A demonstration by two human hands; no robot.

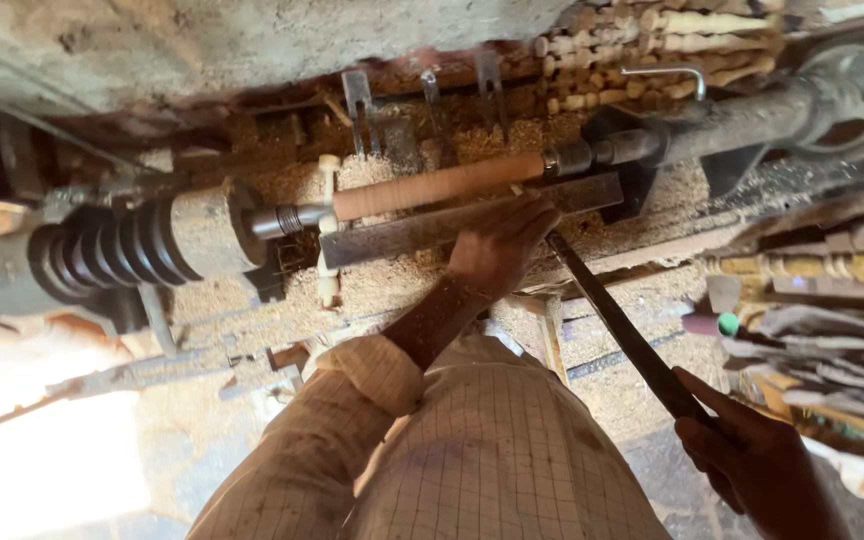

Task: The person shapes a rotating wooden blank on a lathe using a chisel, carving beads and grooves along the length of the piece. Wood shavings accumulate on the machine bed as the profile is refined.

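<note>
While the head view looks down over the person's checked shirt, a wooden cylinder [439, 185] sits mounted lengthwise on a lathe, clamped between the stepped pulley headstock [117, 245] on one side and the tailstock spindle [652, 140] on the other. Its surface reads smooth and pale orange, so it is held by its two ends alone, leaving the whole length open to the tool.

Left hand [500, 240]: curled over the flat tool rest [452, 225] just below the cylinder, fingers pressing down on the front end of a long dark chisel [622, 330]. Placing the hand here pins the blade to the rest, close to the wood.

Right hand [742, 450]: clenched round the chisel's rear end, low and well back from the lathe. The long handle gives leverage; the tool slopes up from this hand to the rest.

Sawdust [402, 285] covers the lathe bed beneath the work. Finished turned spindles [672, 40] lie stacked behind the tailstock, out of the working zone. A handwheel [857, 85] sits at the far end of the tailstock.
</note>
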